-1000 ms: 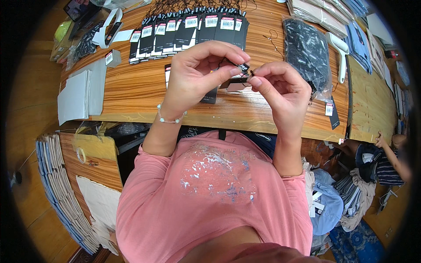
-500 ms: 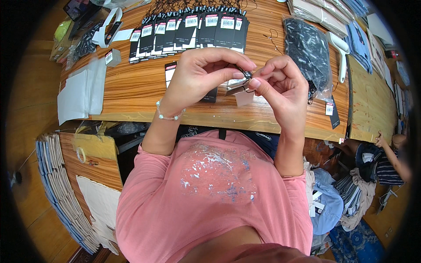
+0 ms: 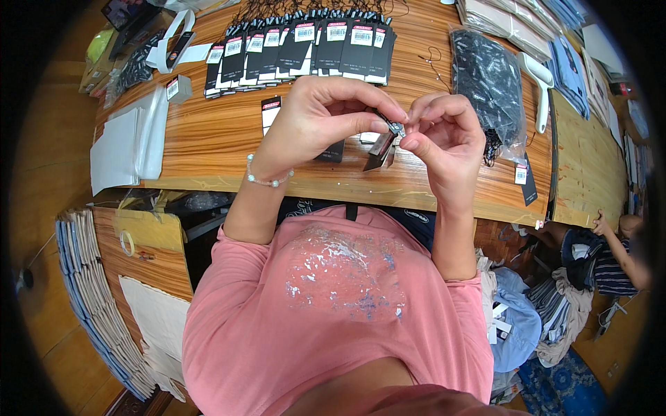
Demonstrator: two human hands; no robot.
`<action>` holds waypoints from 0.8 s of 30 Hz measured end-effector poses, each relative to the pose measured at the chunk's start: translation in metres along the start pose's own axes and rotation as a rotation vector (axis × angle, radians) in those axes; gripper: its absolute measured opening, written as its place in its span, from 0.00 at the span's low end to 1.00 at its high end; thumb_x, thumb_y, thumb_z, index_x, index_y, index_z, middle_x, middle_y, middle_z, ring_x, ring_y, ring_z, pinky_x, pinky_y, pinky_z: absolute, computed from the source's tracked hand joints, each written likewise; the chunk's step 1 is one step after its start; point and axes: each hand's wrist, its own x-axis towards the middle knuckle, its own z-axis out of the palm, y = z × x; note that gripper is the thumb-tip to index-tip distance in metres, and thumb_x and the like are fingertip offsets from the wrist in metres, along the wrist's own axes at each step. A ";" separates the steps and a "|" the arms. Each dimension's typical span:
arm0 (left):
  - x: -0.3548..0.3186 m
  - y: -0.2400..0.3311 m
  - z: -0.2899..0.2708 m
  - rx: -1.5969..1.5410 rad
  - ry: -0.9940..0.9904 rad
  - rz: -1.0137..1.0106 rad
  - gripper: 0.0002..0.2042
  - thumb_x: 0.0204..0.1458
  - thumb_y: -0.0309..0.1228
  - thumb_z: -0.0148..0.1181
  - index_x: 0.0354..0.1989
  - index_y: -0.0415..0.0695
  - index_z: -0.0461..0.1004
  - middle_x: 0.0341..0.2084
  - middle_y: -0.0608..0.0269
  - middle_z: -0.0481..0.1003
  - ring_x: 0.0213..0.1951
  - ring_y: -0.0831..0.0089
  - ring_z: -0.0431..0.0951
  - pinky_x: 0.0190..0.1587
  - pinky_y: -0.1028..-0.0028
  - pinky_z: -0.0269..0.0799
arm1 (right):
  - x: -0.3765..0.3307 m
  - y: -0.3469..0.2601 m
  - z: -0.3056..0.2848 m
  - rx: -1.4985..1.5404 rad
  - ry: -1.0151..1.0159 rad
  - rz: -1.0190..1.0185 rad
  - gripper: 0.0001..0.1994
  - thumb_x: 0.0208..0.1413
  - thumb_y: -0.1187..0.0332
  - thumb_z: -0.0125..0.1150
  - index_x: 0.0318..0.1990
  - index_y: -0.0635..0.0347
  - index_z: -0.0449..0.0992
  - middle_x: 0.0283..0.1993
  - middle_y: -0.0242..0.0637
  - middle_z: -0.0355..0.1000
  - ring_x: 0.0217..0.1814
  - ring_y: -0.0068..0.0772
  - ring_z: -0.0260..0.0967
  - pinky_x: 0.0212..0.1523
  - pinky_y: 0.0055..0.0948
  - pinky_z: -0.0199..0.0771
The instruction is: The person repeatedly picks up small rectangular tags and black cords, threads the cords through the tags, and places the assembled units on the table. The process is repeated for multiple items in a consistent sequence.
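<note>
We pinch a small dark hang tag [image 3: 383, 144], flat and rectangular, above the wooden table [image 3: 208, 139] edge. Our left hand [image 3: 316, 118] curls closed, thumb and forefinger pressed on its top; our right hand [image 3: 444, 135] pinches the same spot from the other side. Behind lies one fanned row of black tags [image 3: 298, 45], too overlapped to count, and one clear bag of dark fasteners [image 3: 489, 83].

the small dark tag [image 3: 383, 142] pinched between the left hand [image 3: 316, 121] and right hand [image 3: 444, 139] is mostly covered by fingertips, and its fastener is too small to make out. the row of black tags [image 3: 298, 45] is cut off at the top edge. another person [image 3: 621, 246] at the right rim is only partly visible.
</note>
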 end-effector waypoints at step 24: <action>0.008 -0.024 0.005 -0.295 -0.013 -0.010 0.09 0.42 0.21 0.60 0.33 0.36 0.73 0.31 0.54 0.75 0.36 0.69 0.75 0.41 0.74 0.71 | -0.001 -0.004 -0.007 0.061 0.019 0.051 0.12 0.44 0.76 0.62 0.37 0.67 0.68 0.36 0.37 0.69 0.38 0.23 0.66 0.41 0.21 0.66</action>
